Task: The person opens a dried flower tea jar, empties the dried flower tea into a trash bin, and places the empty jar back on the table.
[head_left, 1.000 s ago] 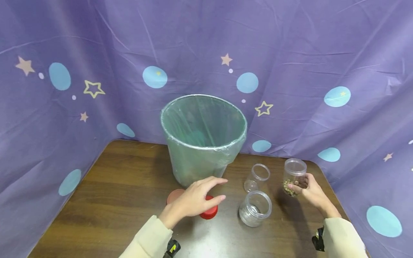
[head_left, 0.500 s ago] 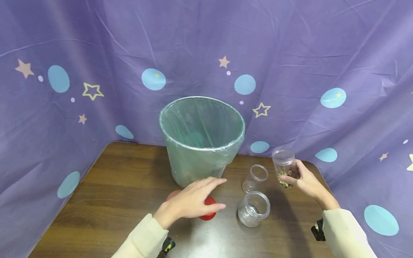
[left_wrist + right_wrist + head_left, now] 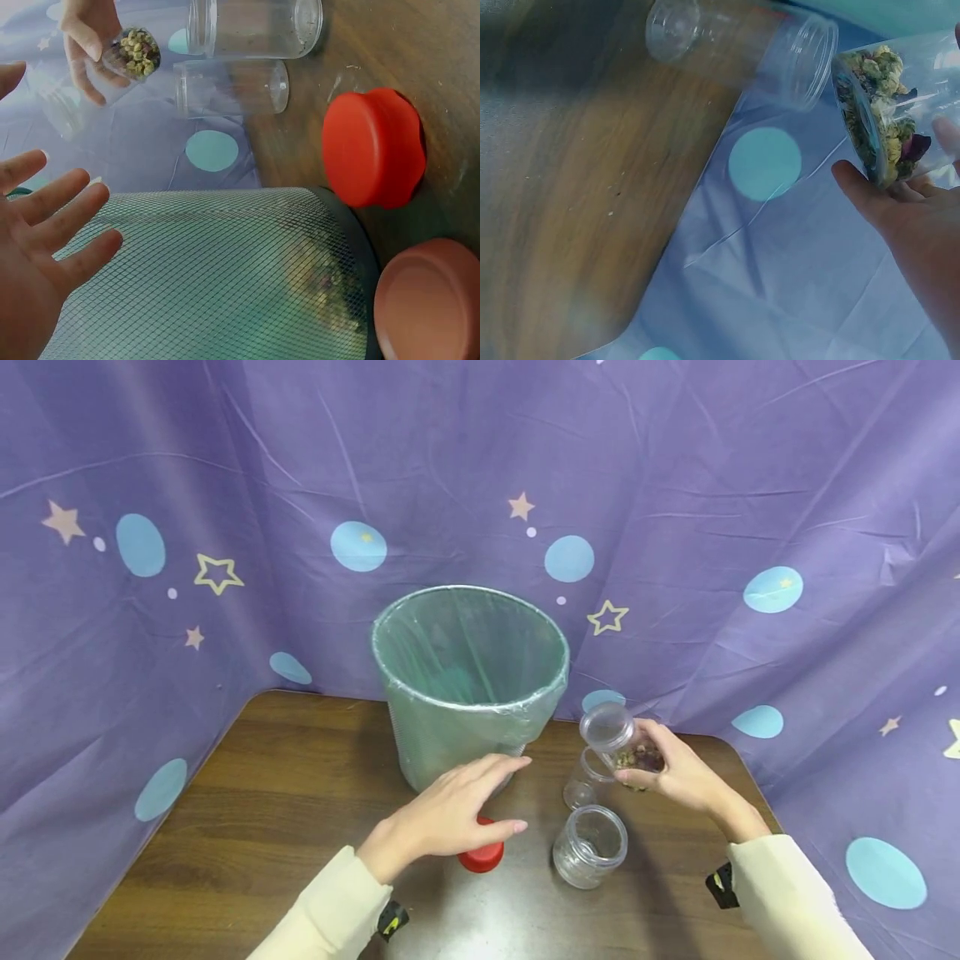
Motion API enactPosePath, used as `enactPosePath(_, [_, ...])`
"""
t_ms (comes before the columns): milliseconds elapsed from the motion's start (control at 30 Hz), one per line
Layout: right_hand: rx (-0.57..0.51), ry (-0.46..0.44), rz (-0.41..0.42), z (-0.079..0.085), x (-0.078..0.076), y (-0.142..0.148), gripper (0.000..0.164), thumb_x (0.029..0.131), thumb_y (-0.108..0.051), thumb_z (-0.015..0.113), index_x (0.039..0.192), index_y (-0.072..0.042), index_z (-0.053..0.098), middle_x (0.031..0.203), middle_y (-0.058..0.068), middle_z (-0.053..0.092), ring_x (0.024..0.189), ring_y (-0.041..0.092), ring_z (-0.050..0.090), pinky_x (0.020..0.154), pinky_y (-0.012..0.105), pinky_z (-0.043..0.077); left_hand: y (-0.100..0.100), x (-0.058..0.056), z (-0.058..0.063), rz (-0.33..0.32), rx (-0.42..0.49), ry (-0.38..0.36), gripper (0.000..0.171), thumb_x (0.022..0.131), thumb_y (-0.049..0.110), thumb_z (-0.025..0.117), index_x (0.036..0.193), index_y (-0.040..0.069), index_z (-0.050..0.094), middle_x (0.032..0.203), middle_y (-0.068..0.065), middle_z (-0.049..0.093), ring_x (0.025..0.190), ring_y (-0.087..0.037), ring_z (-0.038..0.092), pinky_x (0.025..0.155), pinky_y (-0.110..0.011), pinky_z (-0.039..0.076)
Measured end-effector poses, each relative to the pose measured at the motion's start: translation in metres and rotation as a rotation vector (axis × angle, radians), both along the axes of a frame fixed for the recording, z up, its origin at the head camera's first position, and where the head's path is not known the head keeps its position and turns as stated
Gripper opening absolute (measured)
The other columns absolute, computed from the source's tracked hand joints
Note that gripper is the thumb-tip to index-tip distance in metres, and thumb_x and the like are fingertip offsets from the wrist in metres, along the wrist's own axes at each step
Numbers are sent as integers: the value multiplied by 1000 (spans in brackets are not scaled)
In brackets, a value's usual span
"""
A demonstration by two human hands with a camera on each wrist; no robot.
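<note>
My right hand (image 3: 682, 772) grips a clear jar (image 3: 609, 729) off the table, tilted with its mouth toward the left. Dried flowers (image 3: 889, 97), yellow-green with dark red bits, lie in its bottom. Just behind and below it stands a narrow clear jar (image 3: 580, 792), partly hidden by the held one. A wider clear jar (image 3: 588, 864) is nearer to me. My left hand (image 3: 450, 810), fingers spread and holding nothing, hovers above a red lid (image 3: 480, 858). A salmon-coloured lid (image 3: 427, 307) shows in the left wrist view; the left hand covers it in the head view.
A mesh bin (image 3: 442, 743) with a green liner stands at the back middle. Yellowish and dark bits (image 3: 330, 289) show through its lower wall. Behind the wooden table (image 3: 247, 827) hangs a purple curtain (image 3: 465, 460).
My right hand has raised the jar of dried flowers, carried it left toward the bin and tipped it over. The left hand has barely shifted.
</note>
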State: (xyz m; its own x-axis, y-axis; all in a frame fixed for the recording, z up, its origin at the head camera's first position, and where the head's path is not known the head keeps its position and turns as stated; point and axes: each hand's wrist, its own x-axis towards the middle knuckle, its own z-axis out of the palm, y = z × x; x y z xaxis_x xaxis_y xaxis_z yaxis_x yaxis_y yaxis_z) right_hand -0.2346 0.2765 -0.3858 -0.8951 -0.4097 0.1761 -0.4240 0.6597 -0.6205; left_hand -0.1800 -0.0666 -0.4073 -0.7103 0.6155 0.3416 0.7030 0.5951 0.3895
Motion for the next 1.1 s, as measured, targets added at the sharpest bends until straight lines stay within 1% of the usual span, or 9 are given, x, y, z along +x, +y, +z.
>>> enactPosePath(100, [51,34,13,2,2,-8,64,79,-28,82,133,-13,52,117,4,60,109,20,59,92,31,50,0,-1,3,-4,-18,-4,75,89,52,63,151,20,37,144,-1,52,132,-16,52,107,-41,46])
enactPosePath(267, [148,117,53,6,6,-24,67,77,-34,82,135,-15,54,113,3,60,105,18,57,91,39,48,0,-1,6,-21,-55,6,77,89,53,63,152,19,35,146,-2,50,134,-17,50,107,-41,46])
enactPosePath(367, [175,153,88,7,8,-33,68,75,-33,83,135,-16,55,115,2,60,105,17,57,92,41,48,2,-1,9,-37,-80,18,80,89,54,64,154,20,32,151,-5,44,136,-20,49,109,-42,45])
enactPosePath(433, [177,157,116,7,9,-39,68,75,-33,83,135,-17,55,117,1,61,106,16,57,92,40,49,3,-1,11,-48,-90,30,83,88,53,65,155,21,28,154,-7,39,137,-24,48,109,-44,44])
enactPosePath(567, [179,130,161,7,13,-49,69,77,-35,82,137,-18,53,123,-2,61,111,14,57,94,39,50,9,-1,14,-70,-93,58,89,87,51,68,157,23,21,159,-11,28,139,-28,45,109,-47,44])
enactPosePath(700, [204,83,181,7,17,-57,70,79,-39,80,140,-19,51,130,-3,60,118,15,56,99,43,49,12,-1,16,-89,-96,93,93,86,49,70,158,24,17,162,-12,21,141,-29,42,107,-48,46])
enactPosePath(867, [235,63,194,5,20,-64,73,79,-43,77,142,-18,49,132,-3,60,123,18,55,103,47,46,13,-1,15,-92,-101,139,94,84,43,73,157,20,19,163,-14,20,141,-30,43,105,-47,48])
enactPosePath(967, [236,55,198,4,21,-66,74,79,-43,77,142,-16,49,132,-3,61,124,19,54,104,48,45,12,-1,14,-85,-103,149,92,85,38,74,157,19,20,162,-14,22,138,-30,46,103,-46,49])
enactPosePath(1100, [236,38,209,2,22,-68,75,80,-43,76,142,-13,48,134,0,60,126,22,54,106,49,44,10,-1,12,-87,-102,153,88,86,33,73,156,18,22,160,-14,24,137,-30,47,102,-45,51])
